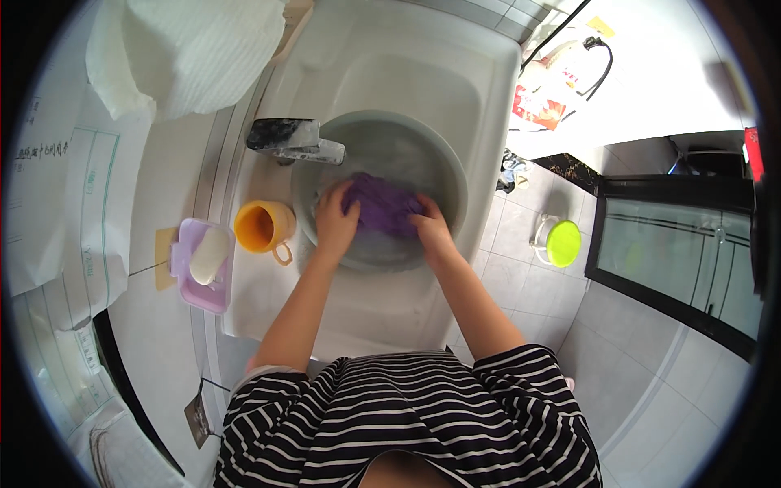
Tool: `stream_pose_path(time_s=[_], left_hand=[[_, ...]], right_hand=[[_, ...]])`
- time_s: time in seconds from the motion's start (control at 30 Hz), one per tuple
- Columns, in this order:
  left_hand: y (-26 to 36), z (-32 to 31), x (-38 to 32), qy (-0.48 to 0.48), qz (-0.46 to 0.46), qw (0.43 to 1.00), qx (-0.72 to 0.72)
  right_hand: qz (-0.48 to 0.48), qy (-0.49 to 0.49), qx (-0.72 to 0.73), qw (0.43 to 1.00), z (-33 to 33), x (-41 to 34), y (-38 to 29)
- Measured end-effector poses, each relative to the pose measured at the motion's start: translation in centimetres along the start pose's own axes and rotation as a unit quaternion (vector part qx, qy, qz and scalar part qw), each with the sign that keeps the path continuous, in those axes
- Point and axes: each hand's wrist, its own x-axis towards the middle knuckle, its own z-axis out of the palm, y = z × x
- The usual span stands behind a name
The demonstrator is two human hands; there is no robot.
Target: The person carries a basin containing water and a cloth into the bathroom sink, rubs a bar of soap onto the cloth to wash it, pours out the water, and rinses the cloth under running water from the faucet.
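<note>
A wet purple cloth (pixel 385 206) lies bunched in a round grey basin (pixel 453 177) of cloudy water. My left hand (pixel 337 221) grips its left end, thumb over the fabric. On the right end, my right hand (pixel 432 224) has its fingers curled around the cloth. The fingertips under the fabric are partly hidden. The basin sits inside a white ceramic sink (pixel 366 317). A black-and-chrome faucet (pixel 293 140) reaches over the basin's left rim, above and left of my left hand.
A yellow mug (pixel 262 227) stands on the sink's left ledge. Beside it, a lilac soap dish (pixel 189 291) on the wall holds a white soap bar (pixel 208 256). White paper or cloth (pixel 189 55) hangs upper left. A lime-lidded bucket (pixel 562 244) stands on the tiled floor at right.
</note>
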Motion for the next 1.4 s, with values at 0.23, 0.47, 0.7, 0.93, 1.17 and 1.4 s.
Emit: stream_pose_path(time_s=[0.23, 0.47, 0.7, 0.93, 1.17, 1.4], left_hand=[[-0.9, 3.0, -0.2, -0.214, -0.035, 0.879, 0.424], [-1.2, 5.4, -0.8, -0.004, -0.221, 0.974, -0.046], [9.9, 3.4, -4.4, -0.193, -0.028, 0.981, 0.010], [8.9, 2.0, -0.9, -0.065, -0.037, 0.976, 0.203], [2.0, 3.1, -0.1, -0.007, -0.029, 0.952, 0.306], [-1.3, 3.5, -1.7, -0.233, 0.037, 0.854, 0.464]], right_hand=[[0.023, 0.031, -0.017, 0.999, 1.8, 2.4, 3.3], [0.002, 0.149, 0.074, 0.986, 3.3, 3.4, 4.2], [0.218, -0.140, 0.314, 0.913, 1.6, 4.4, 3.8], [0.209, -0.023, 0.216, 0.953, 6.1, -2.5, -1.9], [-0.003, 0.080, -0.058, 0.995, 2.6, -0.7, 0.4], [0.032, 0.093, -0.044, 0.994, 2.6, 1.1, 1.9]])
